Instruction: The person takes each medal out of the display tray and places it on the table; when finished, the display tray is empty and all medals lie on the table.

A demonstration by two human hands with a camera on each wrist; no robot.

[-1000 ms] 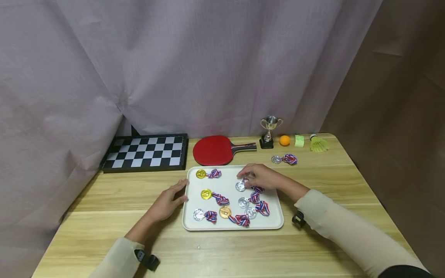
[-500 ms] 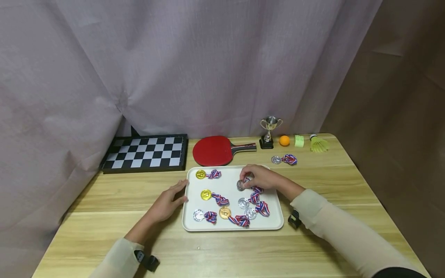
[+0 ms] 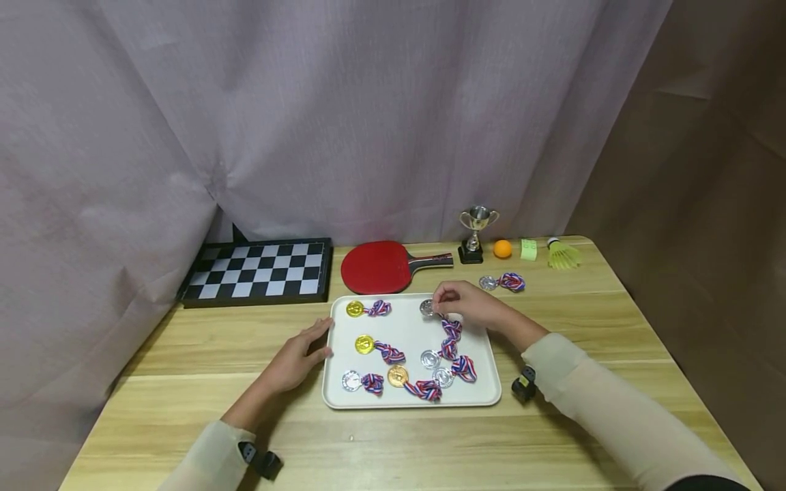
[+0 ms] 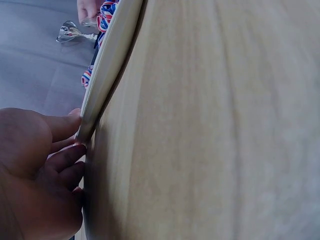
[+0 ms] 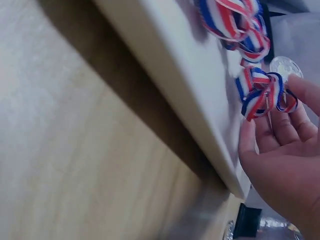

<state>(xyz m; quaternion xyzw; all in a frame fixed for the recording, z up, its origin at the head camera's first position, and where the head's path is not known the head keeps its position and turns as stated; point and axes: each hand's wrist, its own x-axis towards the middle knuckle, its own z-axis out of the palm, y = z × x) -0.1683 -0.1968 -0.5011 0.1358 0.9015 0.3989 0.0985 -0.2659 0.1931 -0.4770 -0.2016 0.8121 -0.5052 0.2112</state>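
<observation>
Against the left edge of the white tray (image 3: 411,402) rests my left hand (image 3: 295,361), fingers and thumb touching the rim. My right hand (image 3: 469,305) is over the tray's back right corner, pinching a silver medal (image 3: 426,308); its knotted red, white and blue ribbon (image 5: 262,92) hangs by the fingers in the right wrist view. Two gold medals (image 3: 364,344) lie on the tray's left side, with a silver one (image 3: 352,380) at the front left. A bronze-coloured medal (image 3: 398,375) is front centre. Two more silver medals (image 3: 430,359) lie front right, ribbons close together.
Behind the tray are a chessboard (image 3: 258,271), a red table tennis bat (image 3: 376,267), a small trophy (image 3: 473,232), an orange ball (image 3: 502,249), a light green block (image 3: 529,249) and a yellow shuttlecock (image 3: 562,254). Another silver medal (image 3: 488,283) lies on the table behind the tray.
My right hand has taken hold of the silver medal and moved it slightly back towards the tray's rear edge. My left hand has stayed at the tray's left edge.
</observation>
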